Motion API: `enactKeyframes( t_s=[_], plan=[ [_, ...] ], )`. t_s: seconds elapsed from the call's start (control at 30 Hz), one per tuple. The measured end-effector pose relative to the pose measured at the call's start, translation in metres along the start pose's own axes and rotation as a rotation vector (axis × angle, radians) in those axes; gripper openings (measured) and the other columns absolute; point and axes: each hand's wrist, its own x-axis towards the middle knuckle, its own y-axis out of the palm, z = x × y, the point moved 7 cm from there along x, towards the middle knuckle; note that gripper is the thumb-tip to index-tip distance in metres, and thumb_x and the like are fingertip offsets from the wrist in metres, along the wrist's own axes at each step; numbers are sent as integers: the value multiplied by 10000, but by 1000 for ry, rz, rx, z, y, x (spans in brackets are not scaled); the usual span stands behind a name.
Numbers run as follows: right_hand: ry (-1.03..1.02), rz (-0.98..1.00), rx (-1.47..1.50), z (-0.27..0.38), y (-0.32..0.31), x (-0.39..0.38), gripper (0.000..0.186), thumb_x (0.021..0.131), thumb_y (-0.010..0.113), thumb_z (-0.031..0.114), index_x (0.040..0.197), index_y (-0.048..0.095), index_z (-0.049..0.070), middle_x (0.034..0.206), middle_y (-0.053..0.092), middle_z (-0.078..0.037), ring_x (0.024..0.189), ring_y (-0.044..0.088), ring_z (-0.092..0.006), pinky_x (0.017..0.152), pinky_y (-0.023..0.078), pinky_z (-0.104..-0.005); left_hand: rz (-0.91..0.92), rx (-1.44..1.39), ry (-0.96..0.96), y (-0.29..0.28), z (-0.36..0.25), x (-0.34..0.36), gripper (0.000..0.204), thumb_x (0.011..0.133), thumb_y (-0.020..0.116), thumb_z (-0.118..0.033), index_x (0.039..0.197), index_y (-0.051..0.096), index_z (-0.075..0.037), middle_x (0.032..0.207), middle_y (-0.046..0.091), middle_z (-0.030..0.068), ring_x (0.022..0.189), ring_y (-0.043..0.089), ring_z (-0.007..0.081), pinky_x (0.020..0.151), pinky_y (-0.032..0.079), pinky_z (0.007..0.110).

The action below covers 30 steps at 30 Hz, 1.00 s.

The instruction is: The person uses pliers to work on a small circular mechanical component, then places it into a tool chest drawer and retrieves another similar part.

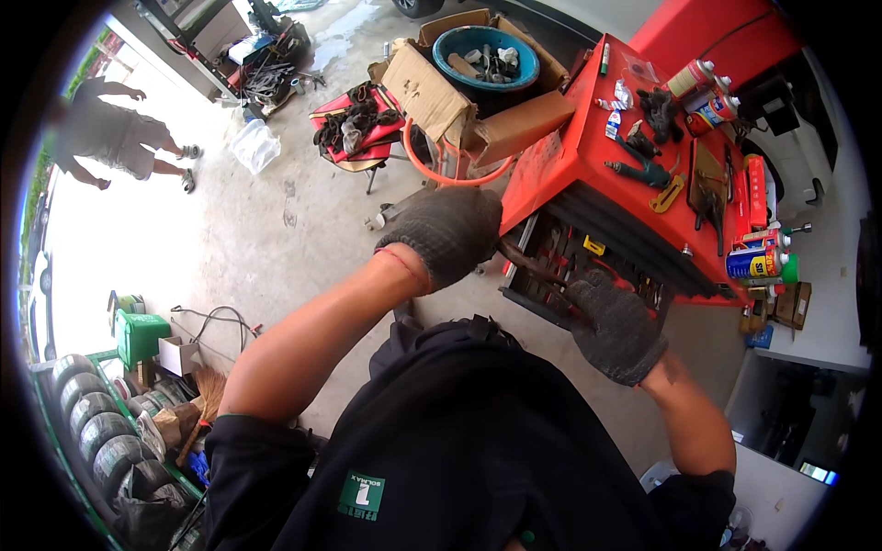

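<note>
My left hand [450,234], in a dark work glove, is closed at one end of a long, dark, bar-like tool [533,266]. At the tool's other end is my right hand [616,326], gloved the same way, with its fingers curled round it. The exact kind of tool cannot be made out. Below and behind it, an open drawer [524,298] of the red tool cabinet [542,174] holds several hand tools, among them a small yellow piece [593,245]. My right hand hides part of the drawer.
Spray cans [761,264], a yellow cutter [667,194] and dark gloves [658,112] lie on the cabinet top. A cardboard box [432,92] with a blue basin [446,46] stands beyond. Tyres [101,432] line the lower left. Another person [119,138] walks at far left.
</note>
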Motion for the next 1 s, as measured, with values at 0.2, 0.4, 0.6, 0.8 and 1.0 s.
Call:
enactKeyframes(
  t_s=[0.2,0.4,0.6,0.8,1.0],
  plan=[
    [-80,-84,94,10,-22,-10,473,754,655,27,1226,639,54,1186,620,-186,1079,628,-391,898,546,-468,-63,-245,46,-24,7,-14,281,794,657,-16,1068,625,-68,876,663,197,846,673,423,722,556,458],
    [-16,-116,48,20,-43,-11,477,748,674,18,1223,638,42,1214,617,-187,1074,645,-396,882,558,-476,-43,-381,-32,-45,-9,-15,310,763,673,2,1060,612,-62,890,659,199,867,670,419,728,560,454],
    [-58,-109,1,22,-47,-13,469,739,687,25,1206,646,16,1223,619,-199,1109,626,-411,925,531,-489,-371,-254,209,-48,-17,-24,337,786,701,-63,1111,609,-53,904,662,188,848,669,405,729,554,472],
    [-29,-103,74,19,-41,-15,441,727,689,-10,1167,652,-1,1197,614,-226,1099,607,-447,911,517,-489,-296,-261,124,-42,-13,-21,205,833,685,-175,1004,627,-76,920,666,191,886,663,421,749,528,512],
    [-49,-126,-73,21,-33,-11,375,732,710,57,1104,672,35,1130,648,-172,1056,647,-386,882,562,-471,-193,-297,80,-37,-14,-20,192,828,693,-183,986,641,-88,904,671,182,884,666,417,742,529,516]
  ],
)
